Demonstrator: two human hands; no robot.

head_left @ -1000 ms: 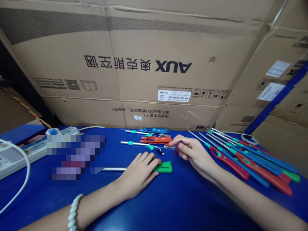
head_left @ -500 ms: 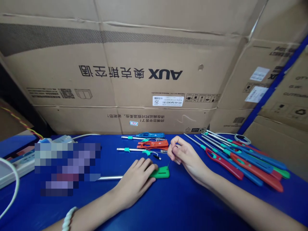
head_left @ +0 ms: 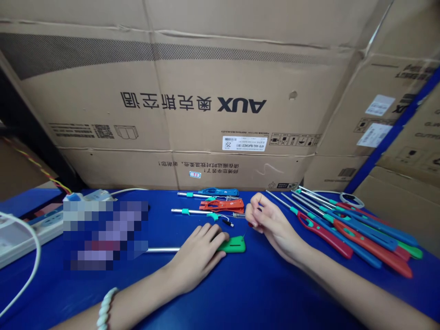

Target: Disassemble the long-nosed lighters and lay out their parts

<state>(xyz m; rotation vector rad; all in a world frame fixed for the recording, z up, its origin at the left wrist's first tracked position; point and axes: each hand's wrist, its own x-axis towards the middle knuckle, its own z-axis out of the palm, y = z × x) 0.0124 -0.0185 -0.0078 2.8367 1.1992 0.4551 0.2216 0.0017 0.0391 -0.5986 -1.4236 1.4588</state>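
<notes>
Head view: your left hand [head_left: 194, 259] lies across a green handle [head_left: 236, 245] on the blue desk [head_left: 240, 298], fingers curled around it and thumb along its near edge. A metal tube [head_left: 163, 250] extends in line with the handle, out past the wrist side. Your right hand [head_left: 275, 224] hovers near the handle's far end, its fingers pinched together on a small dark-red object [head_left: 250, 224], mostly hidden. Behind your hands lie an orange handle shell [head_left: 227, 206] and a blue handle shell [head_left: 223, 191], with tubes beside them. To the right, several colored lighters [head_left: 364, 238] lie in an overlapping pile. A cardboard box [head_left: 192, 123] with upside-down print stands behind.
</notes>
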